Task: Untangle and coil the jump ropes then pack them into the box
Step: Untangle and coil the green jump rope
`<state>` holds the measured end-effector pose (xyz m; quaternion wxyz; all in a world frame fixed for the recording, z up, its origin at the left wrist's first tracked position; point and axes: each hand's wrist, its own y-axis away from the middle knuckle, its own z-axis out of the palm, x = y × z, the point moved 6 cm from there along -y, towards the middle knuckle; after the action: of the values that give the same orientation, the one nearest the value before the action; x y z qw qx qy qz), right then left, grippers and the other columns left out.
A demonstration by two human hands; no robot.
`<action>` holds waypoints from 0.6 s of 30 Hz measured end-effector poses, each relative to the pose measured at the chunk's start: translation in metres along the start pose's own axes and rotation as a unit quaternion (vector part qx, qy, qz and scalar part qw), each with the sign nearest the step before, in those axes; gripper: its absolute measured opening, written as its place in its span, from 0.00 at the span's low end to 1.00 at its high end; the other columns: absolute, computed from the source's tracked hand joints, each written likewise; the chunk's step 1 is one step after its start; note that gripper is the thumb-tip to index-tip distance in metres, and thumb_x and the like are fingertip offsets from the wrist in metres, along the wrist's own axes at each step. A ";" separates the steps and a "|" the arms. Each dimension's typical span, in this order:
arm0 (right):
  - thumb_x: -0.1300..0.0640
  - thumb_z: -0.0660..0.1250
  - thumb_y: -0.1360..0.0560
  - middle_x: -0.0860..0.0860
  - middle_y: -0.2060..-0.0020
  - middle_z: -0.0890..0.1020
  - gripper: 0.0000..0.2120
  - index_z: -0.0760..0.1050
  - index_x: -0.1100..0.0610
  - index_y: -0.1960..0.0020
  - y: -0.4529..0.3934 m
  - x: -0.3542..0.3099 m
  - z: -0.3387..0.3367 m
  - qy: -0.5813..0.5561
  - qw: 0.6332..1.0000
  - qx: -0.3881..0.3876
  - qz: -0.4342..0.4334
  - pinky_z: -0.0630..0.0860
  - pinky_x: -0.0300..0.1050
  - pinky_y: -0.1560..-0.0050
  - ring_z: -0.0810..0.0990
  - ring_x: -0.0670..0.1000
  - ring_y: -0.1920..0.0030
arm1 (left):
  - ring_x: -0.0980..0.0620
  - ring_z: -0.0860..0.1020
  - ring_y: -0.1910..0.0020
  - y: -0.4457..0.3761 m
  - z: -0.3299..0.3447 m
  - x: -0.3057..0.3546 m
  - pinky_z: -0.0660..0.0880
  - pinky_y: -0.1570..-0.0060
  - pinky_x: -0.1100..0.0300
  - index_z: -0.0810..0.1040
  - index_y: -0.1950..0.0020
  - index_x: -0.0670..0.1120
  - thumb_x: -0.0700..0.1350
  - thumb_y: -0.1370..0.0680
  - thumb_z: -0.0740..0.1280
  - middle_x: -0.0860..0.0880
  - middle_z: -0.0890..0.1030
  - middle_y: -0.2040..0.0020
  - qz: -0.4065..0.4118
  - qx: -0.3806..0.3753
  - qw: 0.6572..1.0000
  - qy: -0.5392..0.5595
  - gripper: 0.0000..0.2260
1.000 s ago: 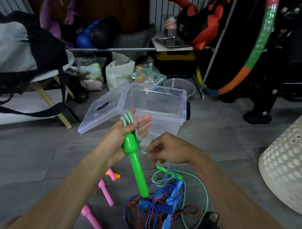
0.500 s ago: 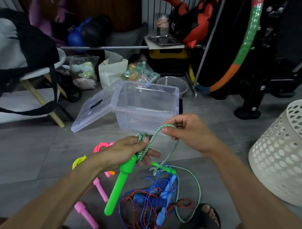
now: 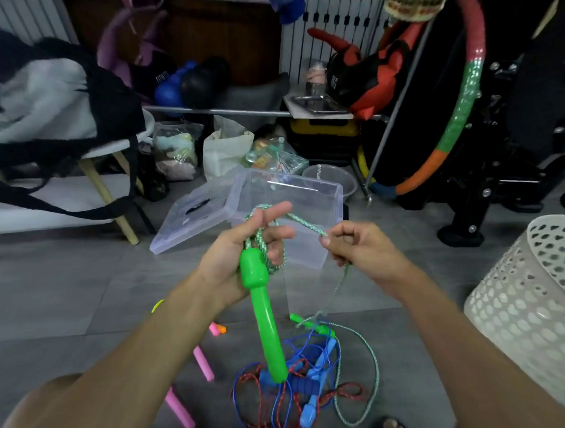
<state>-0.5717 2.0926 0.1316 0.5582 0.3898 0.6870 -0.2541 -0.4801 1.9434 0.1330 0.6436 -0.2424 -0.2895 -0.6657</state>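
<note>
Mid-frame, your left hand (image 3: 244, 247) grips the green rope (image 3: 302, 221) coils and green handle (image 3: 262, 310); your right hand (image 3: 359, 249) pinches the rope.

Head-worn view, forward and down, close

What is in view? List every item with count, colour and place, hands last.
green rope: one, green-white, coiled on left hand, trailing to floor
green handle: one, green, hanging from left hand
box: one, clear, open, on floor behind hands
lid: one, clear, leaning on the box's left
rope pile: blue and red, tangled, floor near feet
pink handles: two, floor left of pile
basket: one, white, right
hoop: one, multicolour, back right
left hand: holds coil
right hand: pinches rope
</note>
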 end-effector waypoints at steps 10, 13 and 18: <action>0.61 0.69 0.26 0.50 0.73 0.78 0.08 0.77 0.53 0.63 -0.005 -0.011 0.045 0.195 0.974 -0.106 -0.042 0.67 0.39 0.71 0.71 0.44 0.75 | 0.46 0.83 0.51 -0.012 -0.027 0.027 0.77 0.47 0.56 0.73 0.45 0.43 0.44 0.23 0.58 0.45 0.84 0.49 0.058 0.123 0.989 0.060 0.10; 0.65 0.69 0.26 0.52 0.71 0.79 0.04 0.79 0.59 0.59 0.001 -0.030 0.061 0.093 0.983 -0.149 -0.044 0.68 0.34 0.71 0.73 0.40 0.75 | 0.43 0.82 0.50 -0.023 -0.026 0.018 0.74 0.44 0.52 0.70 0.45 0.44 0.39 0.19 0.54 0.40 0.81 0.44 0.044 0.151 0.987 -0.016 0.07; 0.74 0.66 0.28 0.53 0.66 0.81 0.18 0.76 0.58 0.44 0.006 -0.051 0.051 -0.025 0.985 -0.153 -0.081 0.75 0.39 0.59 0.80 0.48 0.66 | 0.51 0.80 0.54 -0.023 -0.013 0.018 0.75 0.56 0.65 0.73 0.53 0.51 0.37 0.20 0.59 0.51 0.81 0.52 0.054 0.148 0.906 -0.393 0.09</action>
<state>-0.5341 2.0427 0.1681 0.6056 0.2365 0.7331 -0.1996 -0.5032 1.9217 0.1342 0.5410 -0.4016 -0.6007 -0.4304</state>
